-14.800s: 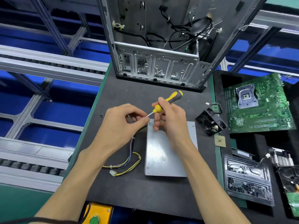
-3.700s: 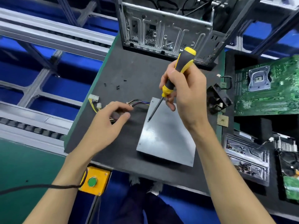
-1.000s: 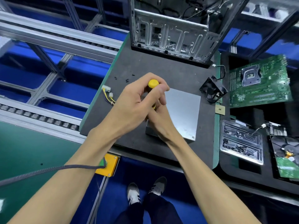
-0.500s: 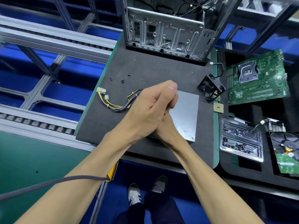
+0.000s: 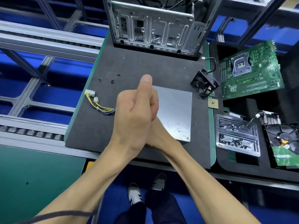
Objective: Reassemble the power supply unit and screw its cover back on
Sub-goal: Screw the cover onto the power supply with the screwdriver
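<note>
- Hands meet above the near-left corner of the flat grey metal power supply cover, which lies on the dark foam-topped table.
- Left hand lies on top, thumb raised and pointing away from the person, fingers curled over the right hand; what the left grip encloses cannot be told.
- Right hand is mostly hidden beneath it, so its grip cannot be told either.
- One silver screw sits in the cover's near-right corner, right of both hands.
- Bundle of yellow and purple wires with white plugs lies left of the hands.
- Small black screws lie beyond the hands, towards the open grey computer case.
- Black square fan stands right of the cover.
</note>
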A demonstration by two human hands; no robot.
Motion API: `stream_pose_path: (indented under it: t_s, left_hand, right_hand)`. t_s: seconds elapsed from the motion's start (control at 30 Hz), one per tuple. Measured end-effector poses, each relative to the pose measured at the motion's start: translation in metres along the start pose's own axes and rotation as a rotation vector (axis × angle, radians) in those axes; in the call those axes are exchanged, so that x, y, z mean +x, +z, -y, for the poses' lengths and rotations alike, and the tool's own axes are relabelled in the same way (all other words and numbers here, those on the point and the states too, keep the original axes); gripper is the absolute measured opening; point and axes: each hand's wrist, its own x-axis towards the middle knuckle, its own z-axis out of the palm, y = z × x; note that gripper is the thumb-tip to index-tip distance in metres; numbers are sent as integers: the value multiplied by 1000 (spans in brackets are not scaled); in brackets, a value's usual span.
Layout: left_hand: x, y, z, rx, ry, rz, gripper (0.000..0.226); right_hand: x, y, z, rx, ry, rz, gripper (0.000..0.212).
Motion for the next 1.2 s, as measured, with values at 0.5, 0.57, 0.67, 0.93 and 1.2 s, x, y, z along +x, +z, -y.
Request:
stream_pose_path:
  t_s: [0.5,0.57,0.67,0.93,1.2]
  left_hand:
    - [-6,-16,-4,69,66,-56,39]
    - [-2,-17,-5,21,34,-13,44]
    - [10,-25,-4,-95,-40,79,45]
    - [23,-63,48,-109,-159,-95,33]
    - [1,-64,89,103,-369,50,17]
  right_hand:
    - [7,8,3,-40,110,-13,33]
    - [7,8,4,-18,104,-38,33]
    - [8,7,1,132,136,-60,33]
    - [21,0,-1,876,169,-82,50]
    - [22,-7,-11,949,118,-163,50]
